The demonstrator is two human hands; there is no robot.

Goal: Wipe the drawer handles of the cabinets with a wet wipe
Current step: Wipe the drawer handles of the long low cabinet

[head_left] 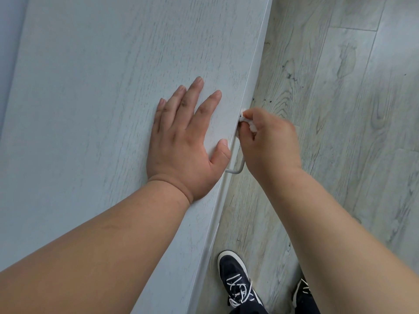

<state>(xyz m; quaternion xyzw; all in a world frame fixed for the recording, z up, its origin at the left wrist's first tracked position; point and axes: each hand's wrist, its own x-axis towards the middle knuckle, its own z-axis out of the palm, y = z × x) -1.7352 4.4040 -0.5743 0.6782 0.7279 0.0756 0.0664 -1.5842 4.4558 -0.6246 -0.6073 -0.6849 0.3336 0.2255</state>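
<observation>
My left hand (183, 141) lies flat, fingers spread, on the pale wood-grain top of the cabinet (95, 91). Just past the cabinet's front edge, my right hand (269, 143) grips a bunched white wet wipe (247, 122) and holds it against the upper end of a thin white bar handle (238, 165). The handle's lower bend shows below my right hand; its upper part is hidden by the hand and the wipe. The cabinet's front face is seen almost edge-on.
A grey wood-look plank floor (340, 109) fills the right side. Two dark shoes with white laces (238, 284) stand on it close to the cabinet's base. A pale wall strip (9, 64) borders the cabinet top at the far left.
</observation>
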